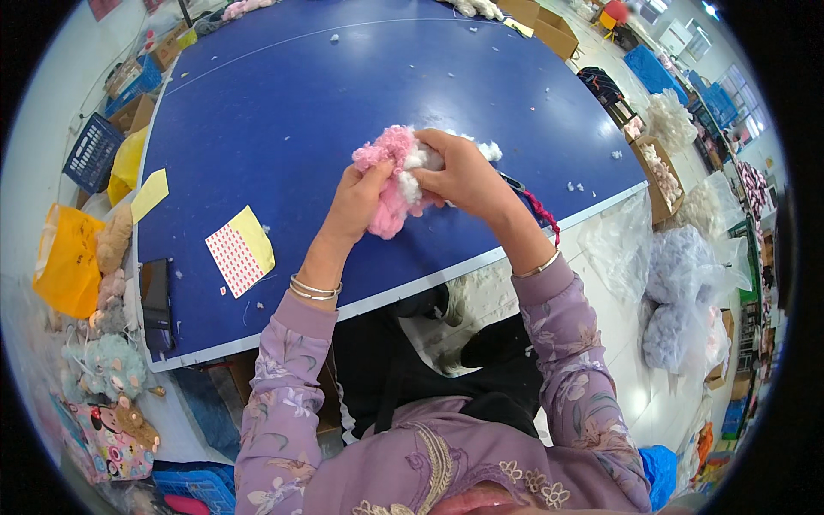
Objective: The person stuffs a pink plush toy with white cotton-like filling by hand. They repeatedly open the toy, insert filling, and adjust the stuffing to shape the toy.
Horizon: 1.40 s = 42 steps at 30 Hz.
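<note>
Over the near part of the blue table, my left hand [355, 202] grips a fluffy pink plush piece [388, 219], with the thumb pressed on its fabric. White fibre stuffing [412, 184] shows at the side of the plush facing my right hand [466, 174]. The fingers of that hand are closed around stuffing at the plush; the fingertips are partly hidden. More white stuffing [489, 151] lies on the table just beyond the right hand. Beside the right wrist is a tool with a magenta wrapped cord [541, 210], its other end partly covered by the hand.
On the blue table [318, 112] lie a sheet of red-marked stickers with yellow backing [240, 253], a yellow paper [150, 196] and a dark flat device [156, 300]. An orange bag [69, 262] and plush toys [105, 365] stand left; bagged fluffy material [678, 287] sits right.
</note>
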Each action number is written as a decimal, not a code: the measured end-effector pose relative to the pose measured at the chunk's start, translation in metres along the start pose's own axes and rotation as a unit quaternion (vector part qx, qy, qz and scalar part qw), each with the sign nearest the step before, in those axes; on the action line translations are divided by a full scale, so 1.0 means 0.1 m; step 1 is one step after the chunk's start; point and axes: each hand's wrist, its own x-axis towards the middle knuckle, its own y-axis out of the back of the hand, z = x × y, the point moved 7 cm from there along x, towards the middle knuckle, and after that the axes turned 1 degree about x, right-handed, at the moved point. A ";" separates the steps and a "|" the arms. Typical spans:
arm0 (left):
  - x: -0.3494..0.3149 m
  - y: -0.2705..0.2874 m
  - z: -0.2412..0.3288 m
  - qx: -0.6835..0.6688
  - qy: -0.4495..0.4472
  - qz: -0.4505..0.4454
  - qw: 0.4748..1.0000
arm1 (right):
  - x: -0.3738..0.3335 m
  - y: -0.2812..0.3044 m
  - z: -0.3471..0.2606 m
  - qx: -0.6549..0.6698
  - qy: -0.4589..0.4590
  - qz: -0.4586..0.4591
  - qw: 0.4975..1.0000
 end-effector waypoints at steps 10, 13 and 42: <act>0.08 0.24 0.02 0.136 -0.091 0.153 0.975 | -0.05 0.36 0.11 0.089 0.080 0.198 0.973; 0.07 0.14 0.12 0.041 -0.079 0.152 0.984 | 0.16 1.04 0.30 0.027 0.006 0.267 0.963; 0.08 0.18 0.11 0.055 -0.060 0.136 0.987 | -0.06 0.23 -0.02 0.109 0.084 0.128 0.982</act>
